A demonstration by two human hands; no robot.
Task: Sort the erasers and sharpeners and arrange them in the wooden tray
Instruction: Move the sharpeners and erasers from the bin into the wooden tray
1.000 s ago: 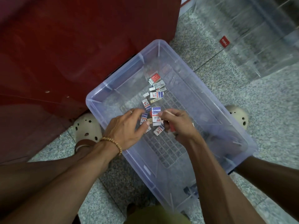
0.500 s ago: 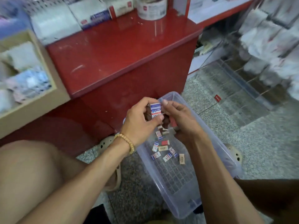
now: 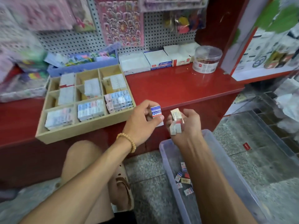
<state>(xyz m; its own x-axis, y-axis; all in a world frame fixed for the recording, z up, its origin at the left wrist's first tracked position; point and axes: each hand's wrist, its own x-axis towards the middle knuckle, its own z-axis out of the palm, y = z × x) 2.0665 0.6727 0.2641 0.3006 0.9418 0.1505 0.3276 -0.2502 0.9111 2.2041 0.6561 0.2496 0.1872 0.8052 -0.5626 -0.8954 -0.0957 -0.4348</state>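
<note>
My left hand [image 3: 142, 123] grips a small stack of blue-and-white wrapped erasers [image 3: 156, 112] in front of the red counter edge. Just to its right, my right hand [image 3: 186, 126] holds a bunch of erasers [image 3: 176, 122], white and red ones with a tan one on top. The wooden tray [image 3: 80, 128] sits on the counter to the left, its compartments partly filled with rows of erasers. Below my right forearm, a clear plastic bin [image 3: 168, 159] on the floor holds several loose erasers [image 3: 182, 178].
A red counter [image 3: 178, 88] carries white boxes, a clear round jar [image 3: 207, 61] and a blue basket of colourful items. A pegboard with sticker sheets hangs behind. My bare knee and a sandal [image 3: 121, 188] are below, on a speckled stone floor.
Both hands lifted out of the bin with erasers and rose to counter height. The view swung up from the bin to the counter and wooden tray.
</note>
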